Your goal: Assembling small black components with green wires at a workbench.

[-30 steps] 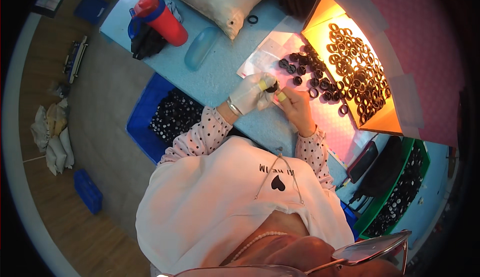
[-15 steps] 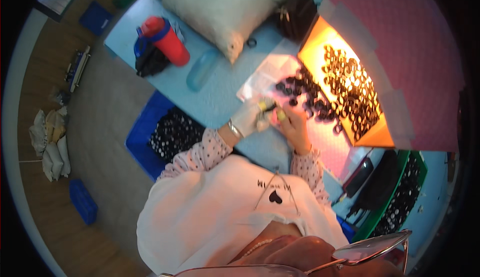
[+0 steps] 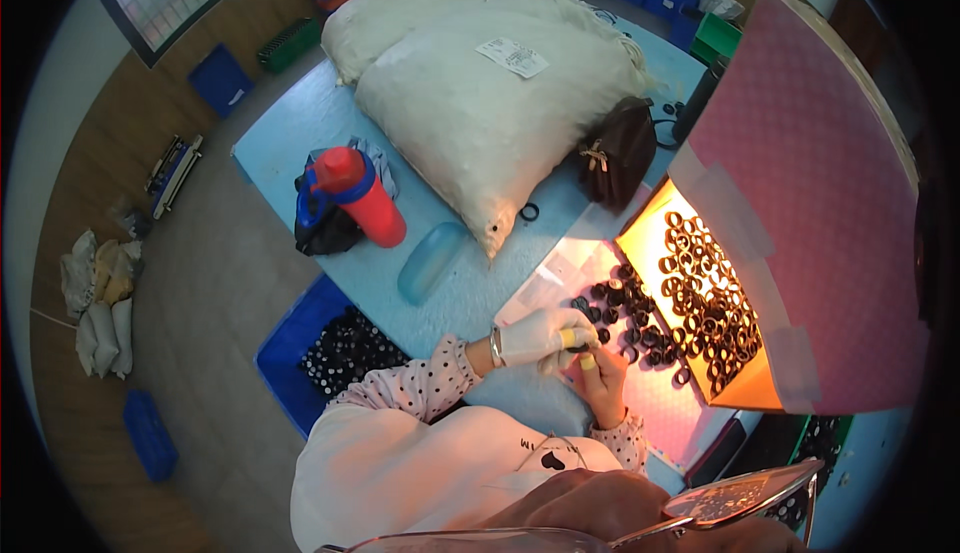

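Note:
My left hand [image 3: 537, 338], in a white glove with yellow wrapping on a finger, and my right hand [image 3: 603, 385], with yellow on a fingertip, meet above the near edge of the lit work surface. Both are closed, fingertips pinching a small black ring [image 3: 580, 348] that they mostly cover. Just beyond lie loose black rings [image 3: 632, 318] on a pale pink sheet [image 3: 540, 288]. To their right, many more black rings [image 3: 708, 298] are heaped under bright light in an open-fronted box [image 3: 745, 385].
Left of my lap is a blue bin [image 3: 285, 353] of small black parts. On the blue table [image 3: 440, 328] stand a red bottle [image 3: 368, 203], a translucent blue case [image 3: 430, 263], a big white sack [image 3: 480, 103] and a dark bag [image 3: 617, 158]. A pink padded panel [image 3: 820, 223] rises at right.
The view has tilted upward, so the table and hands sit lower in the picture and more of the room's far side shows. Both hands stay together at the fingertips.

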{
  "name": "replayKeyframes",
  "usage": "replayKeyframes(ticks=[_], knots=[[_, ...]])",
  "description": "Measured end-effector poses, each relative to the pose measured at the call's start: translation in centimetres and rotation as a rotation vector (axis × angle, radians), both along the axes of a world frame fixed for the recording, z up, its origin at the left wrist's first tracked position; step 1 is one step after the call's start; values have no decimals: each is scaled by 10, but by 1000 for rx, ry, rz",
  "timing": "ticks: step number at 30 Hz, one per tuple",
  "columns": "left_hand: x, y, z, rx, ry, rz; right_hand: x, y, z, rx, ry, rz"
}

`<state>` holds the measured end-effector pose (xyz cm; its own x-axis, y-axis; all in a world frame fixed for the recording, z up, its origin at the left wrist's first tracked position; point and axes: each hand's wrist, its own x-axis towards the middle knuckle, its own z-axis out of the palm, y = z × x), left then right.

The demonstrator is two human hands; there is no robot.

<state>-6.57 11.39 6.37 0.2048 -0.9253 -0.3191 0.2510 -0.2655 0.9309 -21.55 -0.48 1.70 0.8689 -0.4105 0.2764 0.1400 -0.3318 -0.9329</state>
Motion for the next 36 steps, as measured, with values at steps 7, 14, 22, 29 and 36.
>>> replayKeyframes(ticks=[7, 14, 22, 29, 36], knots=[[14, -6, -16, -125, -149, -16, 5, -8, -4, -95, 55, 8], [23, -9, -24, -73, 38, -77, 8, -12, -5, -76, 77, 5], [20, -9, -41, -140, 71, -126, 4, -14, -8, -46, 89, 34], [23, -8, -26, 10, 0, -147, 8, -12, -6, -73, 68, -1], [19, -7, -27, -74, 13, -74, 1, -15, -16, -68, 98, 6]])
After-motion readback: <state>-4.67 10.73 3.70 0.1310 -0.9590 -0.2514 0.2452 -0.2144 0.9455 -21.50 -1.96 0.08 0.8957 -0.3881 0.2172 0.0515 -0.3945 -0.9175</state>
